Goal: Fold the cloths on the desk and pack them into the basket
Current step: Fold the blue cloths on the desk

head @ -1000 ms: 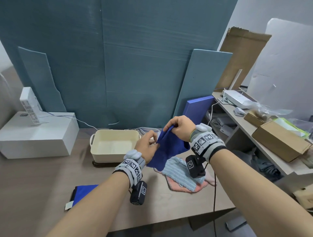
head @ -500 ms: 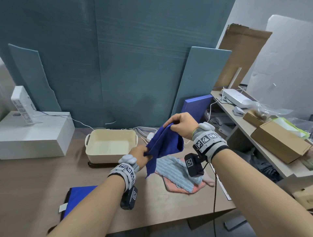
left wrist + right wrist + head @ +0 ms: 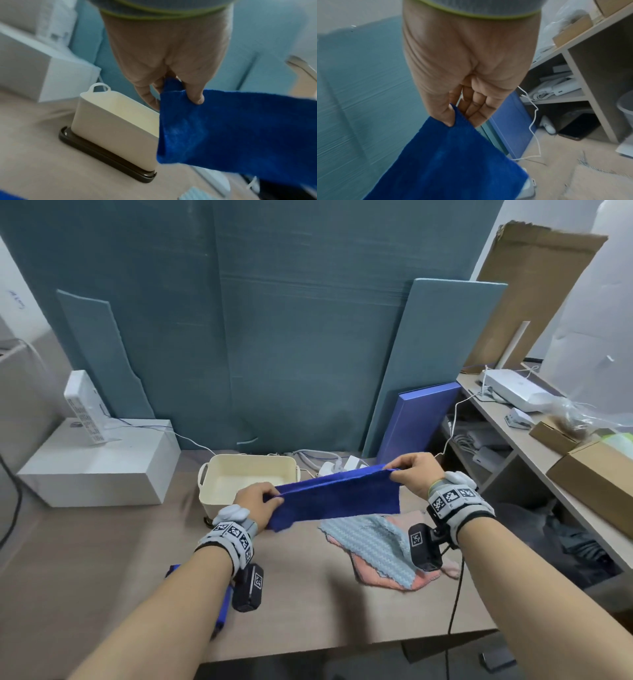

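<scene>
From the head view, the left hand and right hand each pinch one end of a dark blue cloth, stretched between them in the air above the desk, just in front of the cream basket. A light blue cloth lies on a pink cloth on the desk beneath the right wrist. A white box sits far left; no writing is legible on anything.

From the left wrist, the grip is thumb against curled fingers, closed on the cloth's corner, with the basket on its dark base just beyond.

From the right wrist, thumb and fingers pinch the opposite corner; shelves stand to the right.
</scene>
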{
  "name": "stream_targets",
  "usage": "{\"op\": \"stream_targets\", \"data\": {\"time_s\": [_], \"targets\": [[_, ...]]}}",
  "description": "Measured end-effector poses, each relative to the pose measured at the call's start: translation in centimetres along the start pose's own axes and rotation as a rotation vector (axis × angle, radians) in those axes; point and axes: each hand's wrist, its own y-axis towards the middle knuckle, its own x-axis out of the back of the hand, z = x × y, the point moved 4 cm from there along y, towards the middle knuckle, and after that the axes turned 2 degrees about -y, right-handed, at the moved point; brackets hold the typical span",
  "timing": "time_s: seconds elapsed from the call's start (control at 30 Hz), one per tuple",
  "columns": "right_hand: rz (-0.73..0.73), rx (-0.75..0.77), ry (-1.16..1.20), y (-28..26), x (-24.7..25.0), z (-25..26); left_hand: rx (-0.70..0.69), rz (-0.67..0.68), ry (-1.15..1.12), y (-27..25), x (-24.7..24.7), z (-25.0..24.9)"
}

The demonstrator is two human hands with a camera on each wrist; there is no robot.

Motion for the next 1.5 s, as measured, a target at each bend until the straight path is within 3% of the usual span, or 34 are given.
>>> {"op": "stream_targets", "data": {"time_s": [0.17,0.47,0.7,0.87,1.07,1.27,1.33,1.43,1.5], "targets": [[0.068,-0.018,0.121,0.0,-1.9,-2.2,-0.013,-0.054,-0.016,-0.1,1.9,0.0],[0.090,-0.113,0.324,0.3,-4.7,-4.4,0.107,-0.177,-0.138,0.3,4.8,2.4],[0.124,-0.120,0.196,1.4,-6.1,-6.4,0.072,-0.039,-0.053,0.4,4.5,2.1],[0.031,-0.065,0.202,2.5,-5.2,-5.7,0.018,-0.099,-0.051,1.1,5.6,0.8],[0.058,-0.060,0.085,1.7,-8.3,-6.1,0.107,0.021,0.019,-0.6,2.6,1.5],[0.109,-0.007,0.102,0.7,-10.9,-4.0,-0.006,0.128,0.071,-1.0,0.2,0.3],[0.138,0.017,0.068,0.5,-11.4,-3.8,0.023,0.121,0.076,-1.2,-0.1,0.0],[0.115,0.035,0.014,0.7,-10.4,-3.8,0.154,-0.003,0.027,-1.0,1.2,1.0],[0.101,0.038,-0.016,0.9,-9.4,-4.4,0.139,-0.011,0.022,-1.0,1.9,2.0]]}}
